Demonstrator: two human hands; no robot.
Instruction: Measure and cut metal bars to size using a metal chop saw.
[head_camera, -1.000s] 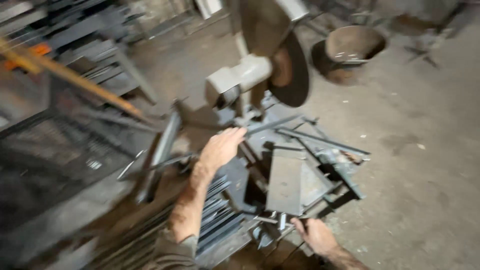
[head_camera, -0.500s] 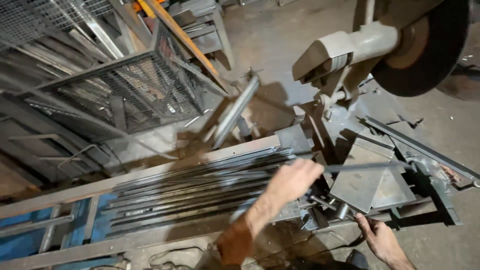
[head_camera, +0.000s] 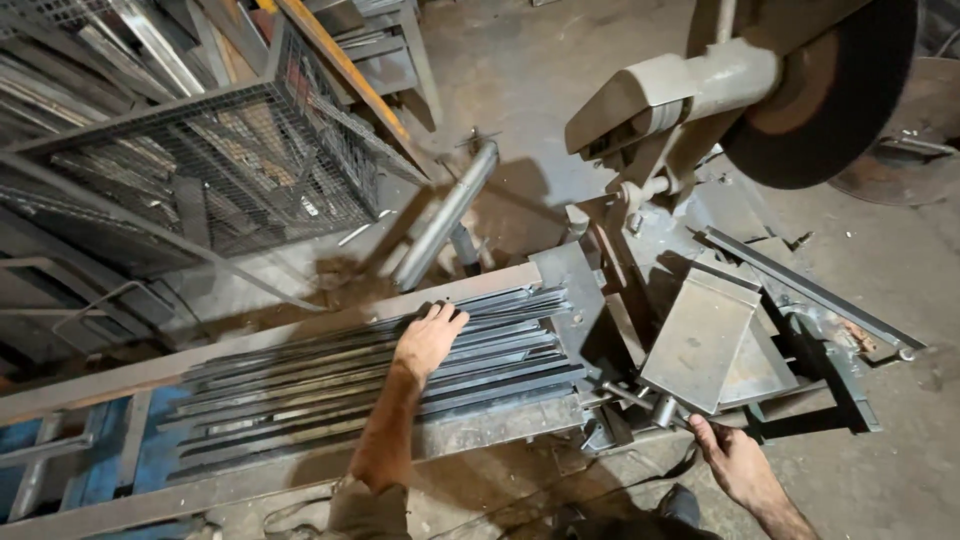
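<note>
My left hand (head_camera: 428, 338) lies palm down, fingers spread, on a flat stack of long dark steel strips (head_camera: 330, 380) that rests on a low metal frame. The strip ends reach toward the vise of a chop saw. My right hand (head_camera: 735, 462) is at the lower right, fingers closed around the vise crank handle (head_camera: 655, 408) at the front of the saw base. The saw's motor arm (head_camera: 660, 100) and large abrasive disc (head_camera: 830, 90) are raised above the vise plate (head_camera: 700, 335).
A wire mesh cage (head_camera: 200, 170) filled with metal stock stands at the upper left. A grey roller tube (head_camera: 445, 215) slants behind the strips. An orange bar (head_camera: 340, 65) leans at the top. Angle iron (head_camera: 800, 290) lies right of the saw on a dusty concrete floor.
The view has swung left and down. My left hand has slid left along the strips, away from the saw. My right hand stays at the crank handle.
</note>
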